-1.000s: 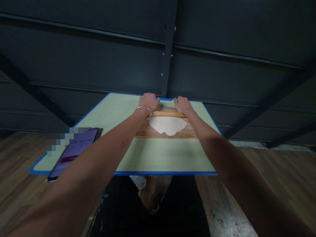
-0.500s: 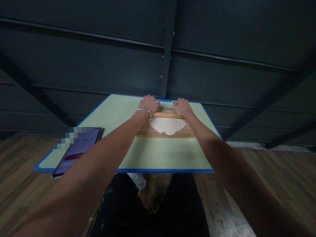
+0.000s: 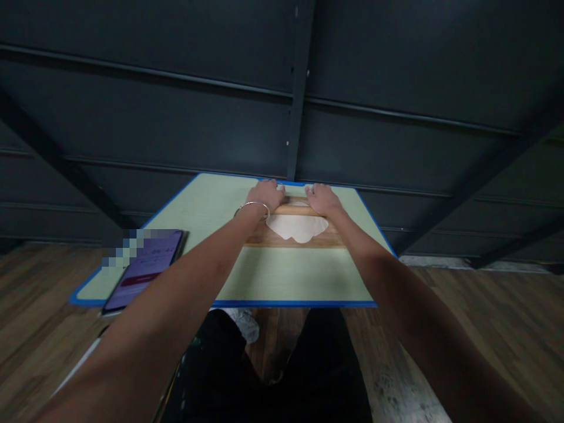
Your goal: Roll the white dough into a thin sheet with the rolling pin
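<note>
A wooden rolling pin (image 3: 300, 210) lies crosswise over a flat sheet of pale dough (image 3: 297, 227). My left hand (image 3: 267, 195), with a thin bangle at the wrist, is closed over the pin's left end. On its right end, my right hand (image 3: 324, 200) is closed in the same way. The dough has a wavy near edge and spreads toward me from the pin. A small part of it shows beyond the pin. Under the dough is a wooden board (image 3: 333, 238), its sides partly covered by my hands and forearms.
The board rests on a pale green table (image 3: 291, 276) with blue edging. A phone (image 3: 145, 267) with a lit screen lies at the table's left, partly behind my left forearm. A dark panelled wall (image 3: 211, 123) stands just past the far edge.
The view has shifted slightly. Both hands and the rolling pin appear a little lower in the picture, while the dough's outline looks nearly the same. Both hands keep their hold.
</note>
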Available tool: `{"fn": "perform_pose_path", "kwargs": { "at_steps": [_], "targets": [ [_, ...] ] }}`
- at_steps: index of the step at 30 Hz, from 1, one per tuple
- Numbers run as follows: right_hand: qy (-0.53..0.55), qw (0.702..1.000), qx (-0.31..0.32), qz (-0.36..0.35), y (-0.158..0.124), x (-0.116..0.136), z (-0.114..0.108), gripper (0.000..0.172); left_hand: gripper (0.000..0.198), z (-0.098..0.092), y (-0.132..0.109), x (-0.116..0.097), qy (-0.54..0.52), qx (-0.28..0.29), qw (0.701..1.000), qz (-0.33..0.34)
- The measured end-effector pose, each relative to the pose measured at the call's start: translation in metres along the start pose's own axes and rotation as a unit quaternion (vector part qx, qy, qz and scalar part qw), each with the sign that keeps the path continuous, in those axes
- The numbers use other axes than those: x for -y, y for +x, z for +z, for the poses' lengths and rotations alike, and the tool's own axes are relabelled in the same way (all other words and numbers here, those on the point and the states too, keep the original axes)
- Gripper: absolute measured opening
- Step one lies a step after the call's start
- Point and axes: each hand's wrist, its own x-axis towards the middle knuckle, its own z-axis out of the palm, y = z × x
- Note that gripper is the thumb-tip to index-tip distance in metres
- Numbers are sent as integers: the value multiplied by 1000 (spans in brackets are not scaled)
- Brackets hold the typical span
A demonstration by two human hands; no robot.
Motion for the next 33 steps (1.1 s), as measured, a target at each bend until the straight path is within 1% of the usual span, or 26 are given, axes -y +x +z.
{"fn": "perform_pose_path", "kwargs": {
  "at_steps": [6, 9, 14, 17, 19, 22, 25, 27, 33],
  "targets": [
    [24, 999, 3, 22, -12, 2, -3, 52, 55, 2, -6, 1, 18, 1, 1000, 1],
    [19, 999, 27, 26, -15, 3, -4, 55, 54, 3, -8, 3, 28, -3, 1000, 11],
    [40, 996, 68, -29, -18, 1, -4, 58, 53, 4, -12, 3, 66, 12, 997, 44],
    [56, 992, 81, -76, -20, -4, -2, 59, 52, 7, -11, 5, 89, 21, 992, 85],
    [60, 990, 85, -100, -21, -7, 1, 60, 53, 10, -9, 7, 90, 24, 991, 95],
    [69, 988, 83, -108, -24, -9, 3, 61, 56, 14, -6, 11, 88, 35, 991, 96],
    [74, 988, 77, -110, -28, -9, 3, 62, 57, 18, -3, 15, 88, 46, 988, 122],
    [70, 988, 76, -118, -31, -9, 1, 60, 56, 19, -3, 17, 87, 52, 986, 133],
    [56, 984, 60, -157, -38, -7, -4, 53, 54, 22, -5, 20, 84, 52, 987, 131]
  ]
}}
